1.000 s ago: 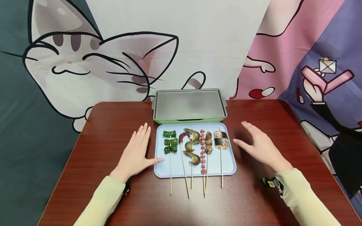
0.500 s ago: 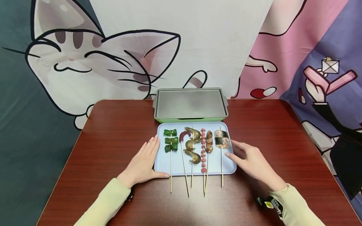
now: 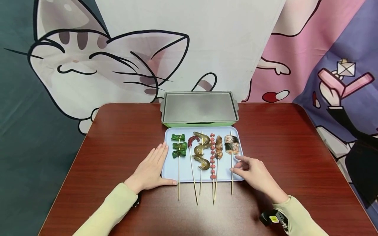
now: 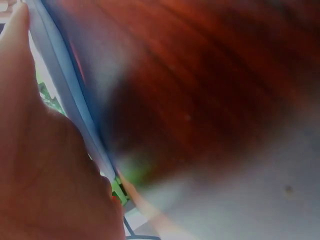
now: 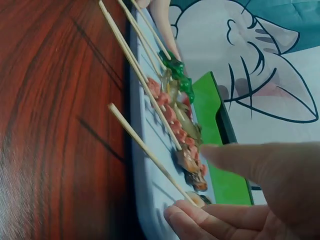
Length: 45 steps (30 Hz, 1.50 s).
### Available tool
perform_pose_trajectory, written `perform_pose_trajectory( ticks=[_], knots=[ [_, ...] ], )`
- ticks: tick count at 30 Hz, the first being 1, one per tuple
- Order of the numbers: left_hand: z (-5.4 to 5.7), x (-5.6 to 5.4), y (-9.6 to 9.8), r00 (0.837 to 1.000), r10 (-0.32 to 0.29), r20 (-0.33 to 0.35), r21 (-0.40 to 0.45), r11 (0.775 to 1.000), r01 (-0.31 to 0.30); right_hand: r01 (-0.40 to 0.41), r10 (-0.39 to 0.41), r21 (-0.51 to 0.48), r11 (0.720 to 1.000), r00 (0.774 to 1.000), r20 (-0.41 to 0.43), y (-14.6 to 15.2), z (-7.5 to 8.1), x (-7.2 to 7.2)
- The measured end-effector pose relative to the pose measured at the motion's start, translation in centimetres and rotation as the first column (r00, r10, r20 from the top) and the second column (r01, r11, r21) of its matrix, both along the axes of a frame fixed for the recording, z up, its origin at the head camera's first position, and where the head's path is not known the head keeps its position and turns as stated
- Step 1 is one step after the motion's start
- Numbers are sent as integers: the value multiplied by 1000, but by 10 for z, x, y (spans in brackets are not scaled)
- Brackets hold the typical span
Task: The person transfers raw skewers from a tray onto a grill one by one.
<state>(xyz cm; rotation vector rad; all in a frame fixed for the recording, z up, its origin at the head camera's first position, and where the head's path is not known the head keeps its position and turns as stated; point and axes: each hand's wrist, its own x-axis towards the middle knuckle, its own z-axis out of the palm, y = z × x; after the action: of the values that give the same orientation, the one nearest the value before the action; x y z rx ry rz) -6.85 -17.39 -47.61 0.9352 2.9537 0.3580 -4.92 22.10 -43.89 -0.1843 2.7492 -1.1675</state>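
Observation:
A light blue tray [image 3: 184,172] carries several food skewers, their sticks jutting over its near edge. My left hand [image 3: 150,170] lies along the tray's left edge with fingers straight and thumb at the near corner. At the tray's right side, my right hand [image 3: 257,172] reaches over the rim to the stick of the fish skewer [image 3: 232,145]. Thumb and fingers are apart in the right wrist view, with the fish skewer's stick [image 5: 150,152] by the fingertips. Green pepper [image 3: 178,146], octopus tentacle [image 3: 192,141], shrimp [image 3: 202,150], small red pieces [image 3: 212,157] and brown chunks [image 3: 218,147] make up the other skewers.
Directly behind the tray stands a green grill with a grey flat top [image 3: 200,108]. Both sit on a reddish-brown wooden table [image 3: 124,131]. A cloth printed with a cartoon cat [image 3: 73,78] hangs behind the table.
Both hands have come in to the tray's sides. The left now rests along the left edge; the right has moved left over the rim to the fish skewer's stick, its fingers bending.

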Motion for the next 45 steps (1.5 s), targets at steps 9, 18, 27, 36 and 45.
perform_pose_trajectory(
  ticks=[9, 18, 27, 36, 45],
  knots=[
    [-10, -2, -2, 1000, 3, -14, -1, 1000, -3, 49, -44, -60, 997, 996, 74, -3, -11, -1],
    [2, -1, 2, 1000, -4, -1, -9, 1000, 4, 122, -80, -207, 971, 976, 202, -6, -17, -3],
    [-1, -2, 1, 1000, 4, 10, -22, 1000, -4, 209, -75, -455, 865, 952, 296, 0, -16, 0],
    [6, -1, 1, 1000, 5, 18, -16, 1000, -5, 189, -36, -510, 839, 955, 294, 9, -4, 10],
    [2, -3, 1, 1000, 6, 28, -10, 1000, -6, 109, -67, -434, 894, 992, 111, 7, 27, 4]
  ],
)
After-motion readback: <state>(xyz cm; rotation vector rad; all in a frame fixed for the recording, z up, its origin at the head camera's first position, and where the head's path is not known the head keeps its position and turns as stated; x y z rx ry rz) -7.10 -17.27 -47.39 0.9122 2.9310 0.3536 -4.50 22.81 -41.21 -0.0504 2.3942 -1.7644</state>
